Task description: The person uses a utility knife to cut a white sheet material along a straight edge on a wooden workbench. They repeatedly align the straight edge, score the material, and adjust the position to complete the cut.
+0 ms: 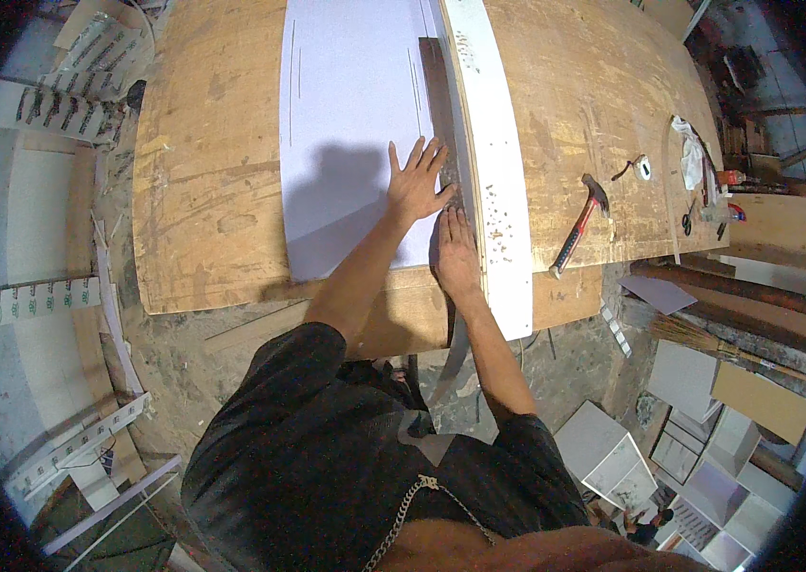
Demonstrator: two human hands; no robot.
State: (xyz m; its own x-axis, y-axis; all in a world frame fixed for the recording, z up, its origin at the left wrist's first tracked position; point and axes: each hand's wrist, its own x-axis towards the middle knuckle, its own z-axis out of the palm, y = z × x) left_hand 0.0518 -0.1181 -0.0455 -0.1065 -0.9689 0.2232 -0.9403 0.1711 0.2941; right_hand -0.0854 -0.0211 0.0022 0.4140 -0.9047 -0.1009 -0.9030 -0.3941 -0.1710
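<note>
My left hand [415, 183] lies flat with spread fingers, partly on a white panel [351, 105] marked with thin dark lines and partly over a long dark strip [437, 100]. Just nearer to me, my right hand [458, 253] rests flat with its fingers stretched out along the same strip, beside a raised white-faced board [506, 181]. Small nails or screws [496, 221] are scattered on that board. What the strip is made of I cannot tell. Neither hand grips anything.
A claw hammer [582, 225] with a red and black handle and a white tape measure [643, 168] lie on the wooden worktable [207, 162]. Scissors [687, 223] and a crumpled plastic bag [689, 153] are farther right. A broom [708, 345] and white boxes [603, 448] stand at lower right.
</note>
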